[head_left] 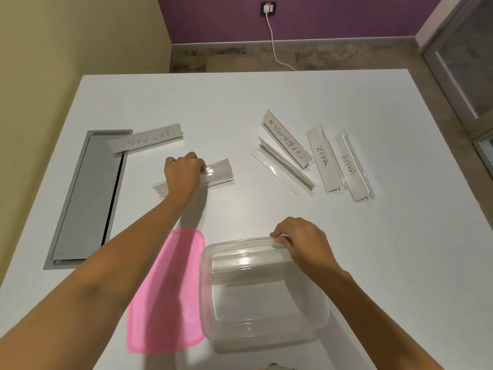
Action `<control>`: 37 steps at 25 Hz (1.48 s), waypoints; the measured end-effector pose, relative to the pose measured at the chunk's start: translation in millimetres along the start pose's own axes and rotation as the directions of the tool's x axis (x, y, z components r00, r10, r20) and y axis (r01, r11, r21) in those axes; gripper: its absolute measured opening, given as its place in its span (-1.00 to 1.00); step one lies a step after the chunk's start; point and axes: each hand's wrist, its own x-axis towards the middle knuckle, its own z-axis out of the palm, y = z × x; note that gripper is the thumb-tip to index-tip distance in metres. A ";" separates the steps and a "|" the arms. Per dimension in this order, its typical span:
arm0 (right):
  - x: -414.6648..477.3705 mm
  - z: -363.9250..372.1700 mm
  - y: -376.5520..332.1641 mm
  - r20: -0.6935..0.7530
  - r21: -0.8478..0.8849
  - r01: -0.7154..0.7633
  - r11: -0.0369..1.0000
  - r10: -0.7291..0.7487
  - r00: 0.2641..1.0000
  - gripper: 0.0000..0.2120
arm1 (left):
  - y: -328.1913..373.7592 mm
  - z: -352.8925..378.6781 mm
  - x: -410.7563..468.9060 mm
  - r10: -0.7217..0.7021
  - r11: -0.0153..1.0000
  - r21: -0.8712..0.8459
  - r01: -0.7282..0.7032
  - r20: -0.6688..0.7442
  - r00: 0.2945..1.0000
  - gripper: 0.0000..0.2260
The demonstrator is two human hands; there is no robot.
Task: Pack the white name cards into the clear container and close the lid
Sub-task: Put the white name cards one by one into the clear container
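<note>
The clear container (266, 321) stands open at the near middle of the white table (373, 263), with one name card (248, 261) lying inside along its far wall. My right hand (298, 239) pinches that card's right end at the container's far rim. The pink lid (165, 289) lies flat to the container's left. My left hand (184, 172) grips a name card (218, 170) lying on the table beyond the lid. The BATMAN card (149, 138) sits at the far left. The SUPERMAN (286, 138), ZEBRA (321, 158), ALPHA (349, 166) and one unmarked card (282, 169) lie at the right.
A grey cable hatch (88, 198) is set into the table's left side, and the BATMAN card overlaps its far end. A white charger cable (274, 41) runs from a wall socket to the floor beyond the table.
</note>
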 end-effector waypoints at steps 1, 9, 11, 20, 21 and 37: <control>-0.6 -0.1 0.2 -0.001 -0.004 -0.004 1.000 0.004 1.000 -0.85 | 2.0 -6.2 -3.6 -0.013 0.999 -0.034 0.011 -0.047 0.999 -0.80; -12.9 -10.6 -15.2 -0.064 0.042 -0.009 0.999 0.011 0.998 -0.71 | 26.2 -84.1 -61.0 -0.467 0.613 -0.740 0.277 -0.057 0.882 -0.92; -15.4 -14.8 -25.0 -0.116 0.133 0.009 0.991 0.006 0.993 -0.64 | 31.8 -101.5 -77.4 -0.514 0.404 -0.852 0.333 0.090 0.853 -0.93; -31.9 -18.5 -62.4 0.026 0.629 -0.093 0.772 0.099 0.995 -0.56 | 57.0 -122.6 -160.6 -0.415 -0.096 -0.904 0.417 0.417 0.809 -0.95; -36.4 -18.2 -62.0 0.039 0.620 -0.102 0.778 0.099 0.994 -0.58 | 55.0 -122.0 -166.3 -0.379 -0.099 -0.898 0.428 0.432 0.819 -0.96; -72.5 12.4 -2.6 0.066 -0.237 0.041 0.971 -0.026 0.998 -0.43 | 24.6 -61.3 -223.0 -0.223 0.539 -0.614 0.577 0.556 0.801 -0.59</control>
